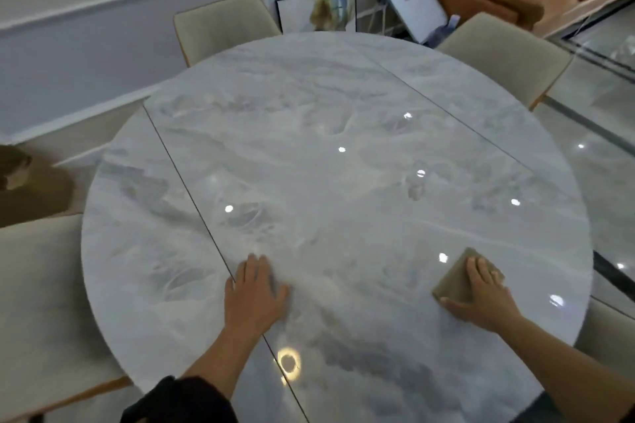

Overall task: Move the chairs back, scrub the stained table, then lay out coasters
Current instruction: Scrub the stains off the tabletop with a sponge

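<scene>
**Scrubbing in hand, coasters not yet laid**

The round, glossy grey-white marble table [343, 148] fills the view and spreads out ahead of both hands. Around its rim stand beige upholstered chairs [223, 24], two far beyond the hands and one out past the left hand. Whether they are drawn back enough cannot be told. The step in hand appears to be the scrubbing. No coasters show, so that part is left. Any stain is hard to tell from the marble's veining and the light glints. The left hand [252, 295] lies flat on the table, fingers straight and close together, holding nothing. The right hand [488, 295] presses straight fingers, thumb spread, on a tan square scrubbing pad [455, 280] lying on the table beneath them.
</scene>
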